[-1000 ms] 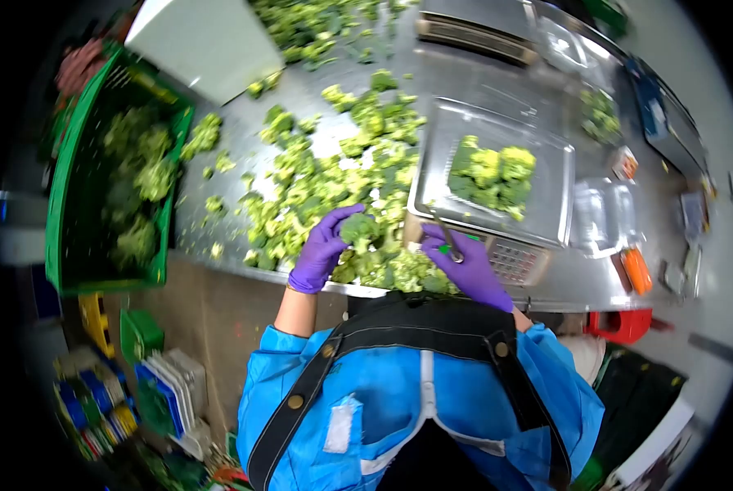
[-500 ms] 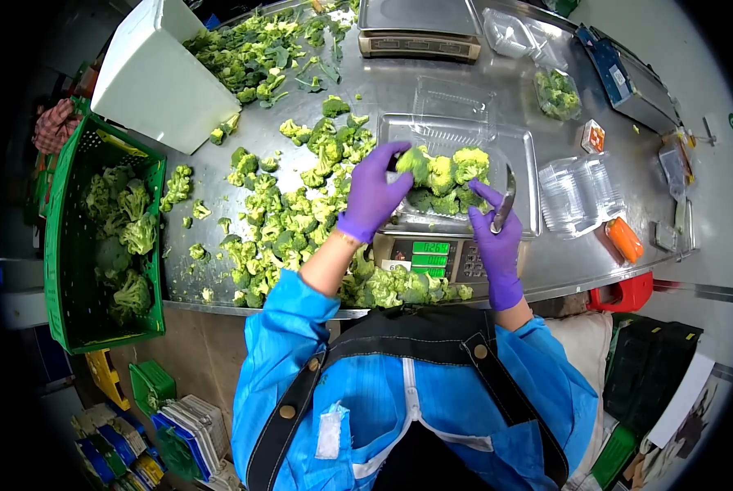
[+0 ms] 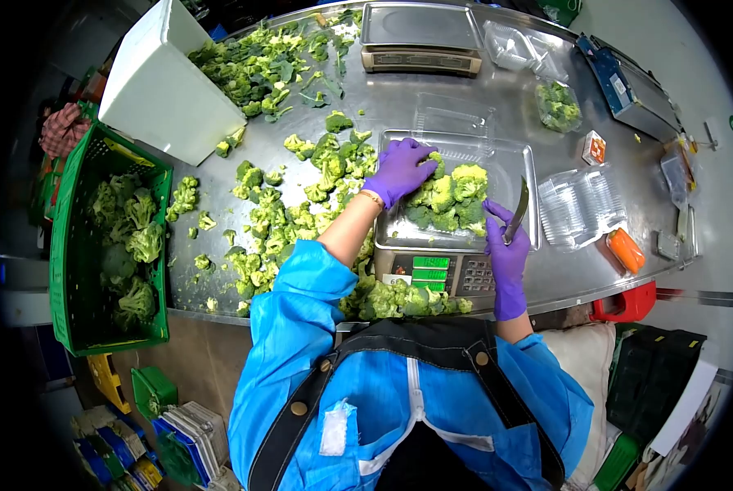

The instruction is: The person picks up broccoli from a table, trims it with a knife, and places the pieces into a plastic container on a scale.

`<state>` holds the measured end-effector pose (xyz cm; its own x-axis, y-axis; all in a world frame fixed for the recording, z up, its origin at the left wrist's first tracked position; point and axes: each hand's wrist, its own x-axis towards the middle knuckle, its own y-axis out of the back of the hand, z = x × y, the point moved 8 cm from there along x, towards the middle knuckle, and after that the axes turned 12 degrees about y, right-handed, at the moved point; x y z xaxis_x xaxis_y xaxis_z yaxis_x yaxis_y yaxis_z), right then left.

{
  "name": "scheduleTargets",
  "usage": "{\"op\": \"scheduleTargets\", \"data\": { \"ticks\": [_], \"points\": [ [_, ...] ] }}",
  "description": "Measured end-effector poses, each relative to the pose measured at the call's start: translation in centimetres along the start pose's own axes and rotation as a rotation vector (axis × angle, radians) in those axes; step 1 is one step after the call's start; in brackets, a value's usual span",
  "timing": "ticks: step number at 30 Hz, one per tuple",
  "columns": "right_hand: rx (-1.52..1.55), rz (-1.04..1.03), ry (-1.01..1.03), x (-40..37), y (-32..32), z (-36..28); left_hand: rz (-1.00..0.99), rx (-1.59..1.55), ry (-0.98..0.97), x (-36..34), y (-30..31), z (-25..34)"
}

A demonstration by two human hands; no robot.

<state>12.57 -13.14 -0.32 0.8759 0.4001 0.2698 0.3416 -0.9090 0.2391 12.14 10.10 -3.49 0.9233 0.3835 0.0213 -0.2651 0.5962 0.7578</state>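
Observation:
Purple gloves cover both of my hands. My left hand (image 3: 401,170) is closed on a broccoli floret (image 3: 437,166) at the left side of the clear plastic container, its fingertips partly hiding the piece. My right hand (image 3: 507,254) grips a knife (image 3: 521,204), curved blade pointing up and away, and its fingers reach the container's right side. Broccoli florets (image 3: 469,184) fill the container, whose clear lid (image 3: 455,116) lies open at the back. Under it is the metal tray (image 3: 532,164) of a weighing scale (image 3: 474,277) with a lit green display.
Loose florets (image 3: 289,217) cover the table left of the scale. A green crate (image 3: 65,254) of broccoli and a white box (image 3: 158,102) stand further left. To the right are empty clear containers (image 3: 581,204), an orange item (image 3: 626,250) and a packed broccoli box (image 3: 558,106). A second scale (image 3: 420,61) stands behind.
My left hand has brought the floret down to the container's left side. My right hand has moved slightly right and down with the knife, whose blade now shows more.

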Motion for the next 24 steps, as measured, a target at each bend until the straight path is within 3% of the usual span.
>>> {"op": "scheduleTargets", "data": {
  "ticks": [1,2,6,7,8,9,10,11,13,15,17,21,23,24],
  "points": [
    [0.033,0.015,-0.043,0.0,-0.1,0.0,0.031,-0.095,-0.008,0.3,-0.1,-0.2],
    [0.037,0.009,-0.038,0.0,-0.2,0.2,0.184,-0.155,-0.04,0.1,0.4,-0.2],
    [-0.052,0.028,-0.039,-0.3,0.3,0.5,0.413,-0.01,0.04,-1.3,1.4,1.2],
    [-0.103,0.024,-0.079,-0.5,0.3,0.8,0.446,0.004,0.06,-1.4,1.4,1.3],
    [-0.011,0.053,0.009,-0.4,-0.1,0.7,0.46,0.022,0.073,-1.5,1.6,1.4],
    [0.061,0.01,-0.111,-0.6,-0.5,0.7,0.42,0.049,0.102,-1.2,1.2,1.1],
    [0.05,0.004,-0.06,-0.5,-0.4,1.1,0.375,0.052,0.128,-1.3,1.5,1.1],
    [0.067,0.004,-0.021,-0.4,-0.5,0.5,0.397,-0.028,0.078,-1.4,1.6,0.7],
    [-0.01,0.025,-0.03,-0.4,-0.6,-0.3,0.204,-0.381,0.109,-2.0,1.6,-0.6],
    [0.06,-0.01,-0.068,-0.2,-0.5,0.5,0.258,-0.824,0.155,-5.5,3.3,-2.5],
    [0.033,-0.017,-0.04,0.0,-0.6,0.2,0.383,-0.886,0.162,-10.8,6.3,-4.4],
    [0.103,0.003,-0.01,-0.1,-0.9,0.3,0.788,-0.39,0.383,-23.6,9.5,-13.2],
    [0.122,-0.058,0.002,-0.2,-1.7,0.2,1.035,-0.028,0.588,-30.9,11.3,-18.7],
    [0.113,-0.08,-0.016,-0.2,-2.3,-0.2,0.995,0.097,0.725,-33.7,12.3,-21.4]
  ]
}}
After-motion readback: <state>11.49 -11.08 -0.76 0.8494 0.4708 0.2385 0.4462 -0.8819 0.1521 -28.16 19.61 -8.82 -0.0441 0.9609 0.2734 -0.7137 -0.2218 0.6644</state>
